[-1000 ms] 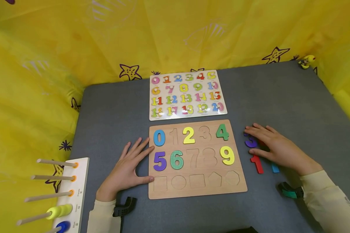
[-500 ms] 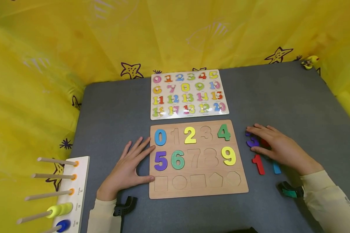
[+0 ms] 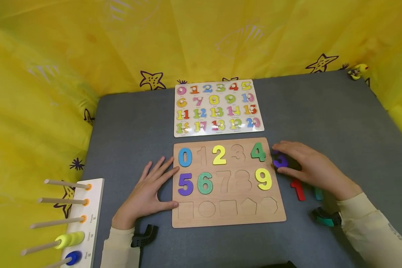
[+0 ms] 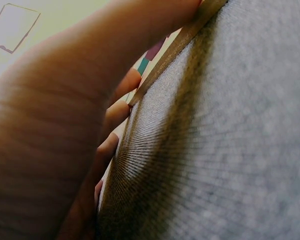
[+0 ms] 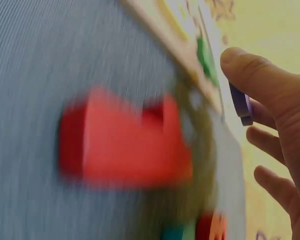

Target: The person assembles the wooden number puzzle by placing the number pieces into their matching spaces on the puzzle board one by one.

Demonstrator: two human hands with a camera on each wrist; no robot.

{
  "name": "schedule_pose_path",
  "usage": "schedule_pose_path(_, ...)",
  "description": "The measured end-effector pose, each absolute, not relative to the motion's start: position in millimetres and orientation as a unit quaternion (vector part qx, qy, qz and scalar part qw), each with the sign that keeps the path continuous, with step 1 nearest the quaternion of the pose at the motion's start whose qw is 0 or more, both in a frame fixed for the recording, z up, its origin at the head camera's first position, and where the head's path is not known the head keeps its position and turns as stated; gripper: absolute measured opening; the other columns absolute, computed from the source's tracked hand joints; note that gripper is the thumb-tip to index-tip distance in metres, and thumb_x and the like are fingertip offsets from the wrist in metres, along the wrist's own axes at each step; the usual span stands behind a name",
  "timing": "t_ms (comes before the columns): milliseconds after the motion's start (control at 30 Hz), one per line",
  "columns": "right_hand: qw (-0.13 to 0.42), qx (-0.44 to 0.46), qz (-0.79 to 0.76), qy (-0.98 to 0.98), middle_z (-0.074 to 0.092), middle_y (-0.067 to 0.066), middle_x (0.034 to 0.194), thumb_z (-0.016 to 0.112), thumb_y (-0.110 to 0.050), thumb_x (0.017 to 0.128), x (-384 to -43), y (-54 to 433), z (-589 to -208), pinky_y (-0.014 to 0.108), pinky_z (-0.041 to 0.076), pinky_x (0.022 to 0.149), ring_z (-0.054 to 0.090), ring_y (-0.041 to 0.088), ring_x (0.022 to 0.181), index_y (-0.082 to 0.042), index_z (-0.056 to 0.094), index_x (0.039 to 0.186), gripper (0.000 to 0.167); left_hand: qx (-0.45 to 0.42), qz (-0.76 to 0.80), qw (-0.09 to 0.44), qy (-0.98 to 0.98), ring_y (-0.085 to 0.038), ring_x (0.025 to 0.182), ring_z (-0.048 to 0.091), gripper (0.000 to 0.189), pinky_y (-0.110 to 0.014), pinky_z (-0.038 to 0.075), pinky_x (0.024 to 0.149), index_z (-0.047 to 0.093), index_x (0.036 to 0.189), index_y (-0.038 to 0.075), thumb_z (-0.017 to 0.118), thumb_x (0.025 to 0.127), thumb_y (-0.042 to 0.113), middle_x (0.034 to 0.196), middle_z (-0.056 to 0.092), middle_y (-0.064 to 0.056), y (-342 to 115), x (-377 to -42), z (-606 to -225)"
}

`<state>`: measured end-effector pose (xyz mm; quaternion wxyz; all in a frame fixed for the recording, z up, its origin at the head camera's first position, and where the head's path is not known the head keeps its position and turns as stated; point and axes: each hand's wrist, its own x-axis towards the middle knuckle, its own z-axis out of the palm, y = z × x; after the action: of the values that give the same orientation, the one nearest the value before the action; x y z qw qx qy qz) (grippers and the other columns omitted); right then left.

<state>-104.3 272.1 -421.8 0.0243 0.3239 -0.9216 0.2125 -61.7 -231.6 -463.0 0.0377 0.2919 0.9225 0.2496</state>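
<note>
A purple number 3 (image 3: 280, 161) is pinched between the thumb and fingers of my right hand (image 3: 309, 167), just off the right edge of the wooden number board (image 3: 227, 220). In the right wrist view the purple 3 (image 5: 240, 102) shows edge-on behind the thumb. My left hand (image 3: 145, 195) lies spread at the board's left edge, fingertips and thumb touching it. In the board sit a blue 0 (image 3: 185, 157), yellow 2 (image 3: 219, 155), green 4 (image 3: 258, 152), purple 5 (image 3: 185, 184), green 6 (image 3: 205, 183) and yellow 9 (image 3: 263, 179). Outlined recesses mark the 1, 3, 7 and 8.
A red 1 (image 3: 298, 190) and a blue-green piece (image 3: 318, 193) lie below my right hand. Behind the wooden board is a white peg-number board (image 3: 217, 132). A pegged stand (image 3: 93, 208) is at the left, and a small yellow toy (image 3: 357, 71) in the far right corner.
My right hand has moved left toward the board, carrying the purple 3 off the spot by the red 1. My left hand stays in place at the board's edge.
</note>
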Motion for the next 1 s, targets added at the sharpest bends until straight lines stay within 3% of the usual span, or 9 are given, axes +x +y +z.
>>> schedule_pose_path(133,-0.003,0.35,0.22,-0.91,0.057,0.001,0.144,0.09,-0.029,0.078,-113.5,245.9,-417.9,0.046,0.04,0.112,0.048,0.028,0.137,-0.018,0.058,0.142,0.072,0.291,0.253,0.037,0.922,-0.033,0.154,0.014,0.106,-0.059,0.001,0.12,0.042,0.157,0.02,0.083,0.071,0.066,0.167,0.024,-0.006,-232.7,-61.8,-464.3)
schedule_pose_path(233,-0.018,0.372,0.218,-0.902,0.056,-0.004,0.144,0.086,-0.034,0.082,-125.0,223.3,-417.5,0.053,0.039,0.111,0.045,0.026,0.14,-0.018,0.058,0.143,0.069,0.289,0.255,0.036,0.922,-0.033,0.154,0.013,0.106,-0.059,0.001,0.12,0.042,0.157,0.02,0.083,0.07,0.065,0.167,0.023,-0.006,-233.6,-61.4,-465.0)
schedule_pose_path(367,-0.026,0.378,0.198,-0.904,0.057,-0.007,0.142,0.081,-0.04,0.087,-137.0,196.5,-419.9,0.054,0.034,0.114,0.044,0.025,0.14,-0.019,0.057,0.142,0.064,0.288,0.253,0.041,0.923,-0.032,0.154,0.012,0.105,-0.059,0.001,0.12,0.042,0.157,0.02,0.082,0.071,0.066,0.167,0.023,-0.005,-233.5,-61.0,-466.4)
schedule_pose_path(500,-0.033,0.363,0.179,-0.914,0.059,-0.001,0.141,0.078,-0.043,0.089,-141.5,180.5,-424.7,0.056,0.033,0.114,0.044,0.029,0.14,-0.02,0.056,0.142,0.062,0.289,0.249,0.047,0.923,-0.031,0.154,0.012,0.104,-0.058,0.001,0.12,0.041,0.157,0.021,0.08,0.072,0.068,0.167,0.023,-0.004,-231.8,-61.3,-467.9)
schedule_pose_path(1000,-0.052,0.325,0.169,-0.929,0.057,0.007,0.145,0.078,-0.049,0.086,-141.6,168.8,-427.6,0.061,0.034,0.112,0.043,0.034,0.141,-0.023,0.055,0.145,0.069,0.289,0.251,0.042,0.923,-0.031,0.154,0.012,0.104,-0.057,0.0,0.121,0.042,0.157,0.022,0.082,0.071,0.065,0.167,0.023,-0.003,-233.0,-61.5,-465.0)
